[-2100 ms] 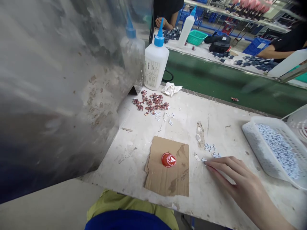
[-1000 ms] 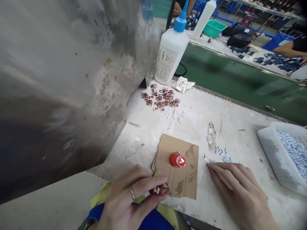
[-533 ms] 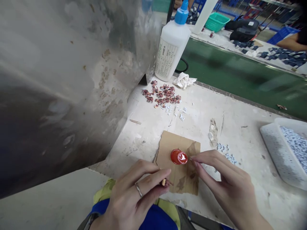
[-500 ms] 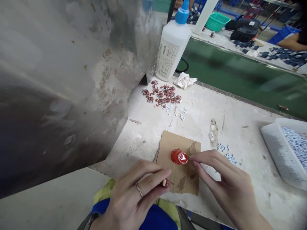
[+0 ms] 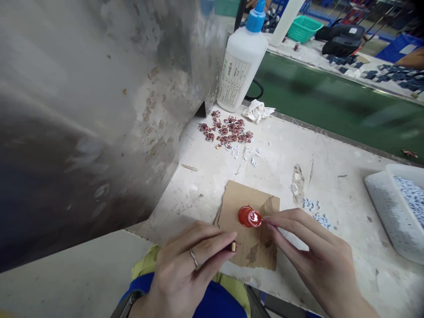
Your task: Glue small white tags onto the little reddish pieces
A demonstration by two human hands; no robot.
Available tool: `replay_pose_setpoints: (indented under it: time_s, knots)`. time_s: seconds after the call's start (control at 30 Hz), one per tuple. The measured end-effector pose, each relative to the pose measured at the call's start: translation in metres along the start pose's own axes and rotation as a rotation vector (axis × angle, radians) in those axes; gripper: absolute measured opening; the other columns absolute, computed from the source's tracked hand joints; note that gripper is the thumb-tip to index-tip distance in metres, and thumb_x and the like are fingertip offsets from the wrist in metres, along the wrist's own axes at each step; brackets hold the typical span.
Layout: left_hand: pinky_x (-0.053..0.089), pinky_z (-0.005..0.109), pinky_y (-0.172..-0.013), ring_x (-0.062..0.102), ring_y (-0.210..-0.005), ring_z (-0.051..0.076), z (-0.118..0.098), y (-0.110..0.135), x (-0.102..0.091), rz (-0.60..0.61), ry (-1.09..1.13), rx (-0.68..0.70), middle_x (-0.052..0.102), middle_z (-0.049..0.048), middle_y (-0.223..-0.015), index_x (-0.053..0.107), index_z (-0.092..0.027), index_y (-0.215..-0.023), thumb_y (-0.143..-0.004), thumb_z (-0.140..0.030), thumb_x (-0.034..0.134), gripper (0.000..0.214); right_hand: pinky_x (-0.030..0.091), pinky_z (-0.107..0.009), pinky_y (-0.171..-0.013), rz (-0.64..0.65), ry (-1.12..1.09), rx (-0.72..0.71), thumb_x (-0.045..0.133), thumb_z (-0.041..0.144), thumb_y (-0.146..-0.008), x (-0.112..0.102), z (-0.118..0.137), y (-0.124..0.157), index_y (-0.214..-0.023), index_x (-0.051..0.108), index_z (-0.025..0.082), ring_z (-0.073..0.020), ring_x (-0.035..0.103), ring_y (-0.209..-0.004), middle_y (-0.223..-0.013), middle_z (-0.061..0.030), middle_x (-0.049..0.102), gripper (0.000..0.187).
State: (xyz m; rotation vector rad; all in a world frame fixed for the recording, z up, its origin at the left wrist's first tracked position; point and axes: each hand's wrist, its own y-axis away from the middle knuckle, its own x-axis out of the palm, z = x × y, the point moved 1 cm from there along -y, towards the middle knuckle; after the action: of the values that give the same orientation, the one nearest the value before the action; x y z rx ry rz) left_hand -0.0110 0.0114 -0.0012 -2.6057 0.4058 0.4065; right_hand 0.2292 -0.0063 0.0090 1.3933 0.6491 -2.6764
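Downward, the head view showed both bare hands working over a torn brown cardboard sheet (image 5: 245,198) on a scuffed white workbench (image 5: 331,176). The left hand (image 5: 185,269), wearing a thin metal ring (image 5: 194,257), was curled closed, with its thumb and fingers pinching a tiny red-and-cream piece (image 5: 233,246) at their tips. The right hand (image 5: 311,251) was not clenched: its fingers (image 5: 291,218) stretched toward the left hand, their tips drawn together right at a glossy red domed cap (image 5: 249,217) standing on the cardboard. Whether those tips held anything was too small to tell. The cap sat between the hands, nearest the right fingertips. Ahead of the left hand lay a loose heap of small red-and-white pieces (image 5: 227,132). Beyond the right hand were scattered blue-and-white bits (image 5: 314,212) and a white perforated plastic tray (image 5: 374,207). Farther ahead stood a white glue bottle with a blue nozzle (image 5: 240,73), beside a crumpled white cloth (image 5: 256,111), and past the hands' reach ran a green conveyor belt (image 5: 331,88).
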Motion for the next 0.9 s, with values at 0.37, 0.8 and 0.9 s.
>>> replay_pose_setpoints:
  time_s: [0.37,0.8,0.9]
  knots:
    - [0.063,0.012,-0.085,0.077,-0.088,0.008,-0.005,-0.007,0.006,-0.008,0.094,-0.031,0.080,0.0015,-0.094,0.074,-0.014,-0.107,-0.090,-0.003,0.075,0.019,0.064,-0.028,-0.073,-0.001,-0.311,0.087,0.063,0.001,-0.093,-0.008,0.031,0.007,-0.112,0.070,0.024,-0.0205,0.075,-0.100,-0.101,-0.0059,0.076,0.031]
    - [0.064,0.016,-0.080,0.076,-0.086,0.010,-0.005,-0.005,0.010,-0.001,0.094,-0.016,0.078,0.0026,-0.094,0.073,-0.014,-0.108,-0.090,-0.003,0.075,0.020,0.067,-0.023,-0.073,0.076,-0.372,0.049,0.064,-0.002,-0.091,-0.002,0.037,0.004,-0.113,0.070,0.021,-0.0191,0.079,-0.097,-0.104,-0.0080,0.080,0.032]
    - [0.065,0.017,-0.079,0.076,-0.085,0.011,-0.005,-0.004,0.010,0.003,0.087,-0.023,0.079,0.0028,-0.094,0.073,-0.014,-0.106,-0.089,-0.004,0.076,0.020,0.068,-0.021,-0.075,0.120,-0.300,0.027,0.065,0.001,-0.093,-0.005,0.036,0.008,-0.118,0.071,0.021,-0.0184,0.080,-0.098,-0.110,-0.0081,0.080,0.032]
